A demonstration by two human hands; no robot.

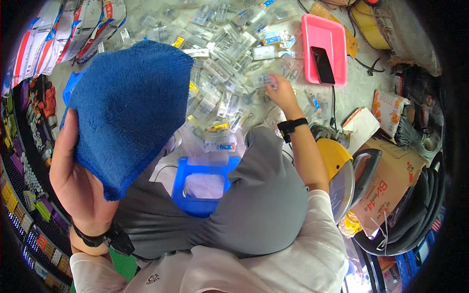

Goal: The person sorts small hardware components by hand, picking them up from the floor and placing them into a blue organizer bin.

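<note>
A blue terry cloth [128, 106] is spread over my left hand [84, 175], which holds it up at the left, with the thumb along its edge. My right hand [280, 91] reaches out to the upper right and grips a small clear plastic case [261, 81] at the edge of a large pile. That pile of clear plastic cases [231, 44] covers the floor before me; some hold metal pieces and blue or yellow cards. Between my legs is a blue plastic item [203, 205] with a rectangular opening.
A pink tray [342, 73] with a black phone [322, 66] in it stands beyond my right hand. To the right are a yellow-guarded power saw [335, 157], a cardboard box [384, 183] and a coiled black hose [421, 212]. Hanging packages [40, 40] and stocked shelves [22, 146] line the left.
</note>
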